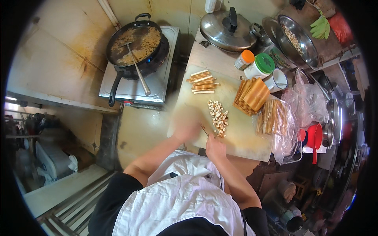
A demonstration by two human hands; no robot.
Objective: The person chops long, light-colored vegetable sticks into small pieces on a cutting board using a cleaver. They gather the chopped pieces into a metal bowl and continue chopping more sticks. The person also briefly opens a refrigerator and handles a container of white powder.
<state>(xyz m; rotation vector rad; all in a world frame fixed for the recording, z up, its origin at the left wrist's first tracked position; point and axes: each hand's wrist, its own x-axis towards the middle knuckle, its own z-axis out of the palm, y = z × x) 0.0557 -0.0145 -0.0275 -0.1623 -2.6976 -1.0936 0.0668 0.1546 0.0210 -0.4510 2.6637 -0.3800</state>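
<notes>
My right hand (215, 147) is closed around the handle of a knife (203, 129), whose blade points up and left over the cutting board (245, 144). My left hand (186, 121) is blurred at the board's left side, left of the blade; its fingers and anything in them cannot be made out. Just right of the knife lies a heap of small brown-edged white cubes (218, 116), probably dried tofu. Farther up the board are cut strips (203, 82) of the same food. Stacked brown slabs (252, 96) lie to the right, beside more slabs in a clear plastic bag (285, 141).
On the gas stove (156, 91), a wok (134, 44) holds bubbling liquid and a metal spatula (138, 72). A large lid (227, 31), an orange-capped jar (244, 60), a green-lidded tub (260, 66) and a white mug (276, 81) stand behind the board. A steel bowl (308, 48) holds small pieces.
</notes>
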